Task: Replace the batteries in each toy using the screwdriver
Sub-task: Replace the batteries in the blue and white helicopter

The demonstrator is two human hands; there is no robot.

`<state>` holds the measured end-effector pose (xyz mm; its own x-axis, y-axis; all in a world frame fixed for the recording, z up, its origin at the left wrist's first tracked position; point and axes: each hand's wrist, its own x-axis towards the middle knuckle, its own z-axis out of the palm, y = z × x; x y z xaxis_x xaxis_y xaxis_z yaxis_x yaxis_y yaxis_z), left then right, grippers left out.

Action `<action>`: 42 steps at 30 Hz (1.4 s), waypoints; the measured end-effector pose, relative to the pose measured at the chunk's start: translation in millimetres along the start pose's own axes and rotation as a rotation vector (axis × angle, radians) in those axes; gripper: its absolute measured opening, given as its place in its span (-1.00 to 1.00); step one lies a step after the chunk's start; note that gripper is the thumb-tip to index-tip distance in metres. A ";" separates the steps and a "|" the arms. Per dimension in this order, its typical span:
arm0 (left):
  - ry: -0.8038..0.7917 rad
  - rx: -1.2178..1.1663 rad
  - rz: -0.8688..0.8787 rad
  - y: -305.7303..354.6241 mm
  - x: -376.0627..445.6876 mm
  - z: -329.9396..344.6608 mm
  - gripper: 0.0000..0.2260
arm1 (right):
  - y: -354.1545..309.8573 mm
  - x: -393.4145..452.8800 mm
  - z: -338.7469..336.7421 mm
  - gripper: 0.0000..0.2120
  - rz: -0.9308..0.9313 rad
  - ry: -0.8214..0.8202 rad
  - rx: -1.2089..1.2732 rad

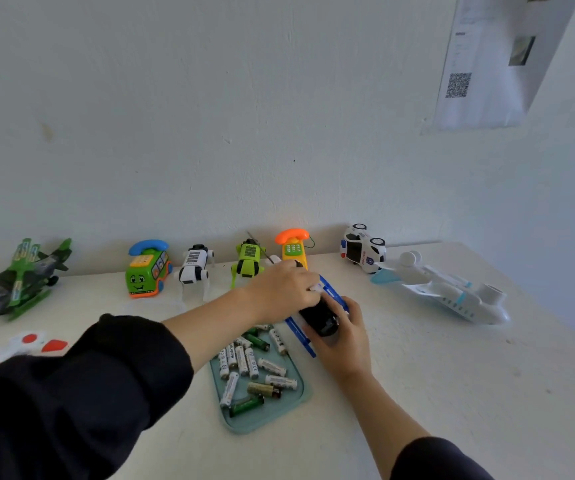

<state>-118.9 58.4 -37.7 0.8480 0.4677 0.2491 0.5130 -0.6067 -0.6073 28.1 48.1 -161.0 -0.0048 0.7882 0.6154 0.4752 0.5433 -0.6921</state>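
A black toy with blue skids point(320, 318), apparently a helicopter, lies on the white table just beyond the battery tray. My right hand point(345, 341) grips its near end, with the fingers curled round the black body. Reaching across from the left, my left hand point(286, 289) curls its fingers over the toy's far end and pinches a small white part there. The teal tray point(265, 422) holds several loose AA batteries point(244, 362), white ones and green ones. I cannot make out a screwdriver.
Along the wall stand a green helicopter point(19, 282), a green bus phone point(147, 271), a white robot dog point(194, 266), a green robot dog point(248, 261), an orange phone point(293, 249) and a police car point(364, 249). A white airplane point(452, 292) lies right; a red-and-white toy point(19, 344) lies left.
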 end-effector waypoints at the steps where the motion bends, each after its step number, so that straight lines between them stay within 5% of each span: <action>1: -0.042 0.015 0.042 2.6 1.8 1.8 -0.79 | -0.3 0.1 -0.5 -0.45 -0.018 -0.002 -0.007; 8: -0.048 0.110 0.048 7.3 -8.8 10.0 -0.94 | -0.8 -2.0 1.3 -0.45 -0.031 -0.025 -0.045; 13: 0.049 -0.039 -0.272 10.3 -44.6 -7.1 -0.88 | 1.9 1.0 -1.8 -0.41 0.069 -0.005 -0.019; 19: -0.596 -0.116 -1.029 -15.8 -128.0 -25.5 -0.94 | -3.2 1.4 1.5 -0.41 0.170 -0.006 0.053; 21: -0.660 -0.262 -1.215 -27.5 -150.2 -22.5 -0.90 | -7.0 1.8 6.2 -0.41 0.215 -0.015 0.092; 24: -0.777 -0.614 -1.349 -37.3 -168.9 -25.3 -0.68 | -11.5 2.0 11.6 -0.40 0.216 -0.036 0.124; 27: -0.930 -0.809 -1.276 -24.2 -166.5 -26.1 -0.62 | -8.6 1.7 11.2 -0.40 0.204 -0.057 0.140; 36: -0.717 -0.865 -1.254 -11.9 -110.5 -36.5 -0.77 | -4.6 0.9 10.3 -0.37 0.119 -0.072 0.027; 42: 0.080 -0.856 -1.172 -24.7 -72.8 -61.5 -0.92 | -3.7 0.1 13.4 -0.35 0.009 -0.066 -0.088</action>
<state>-185.2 -0.3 5.5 -0.1152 0.9354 0.3342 0.7993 -0.1125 0.5903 14.6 50.0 -163.4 -0.0569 0.8119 0.5811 0.5509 0.5109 -0.6599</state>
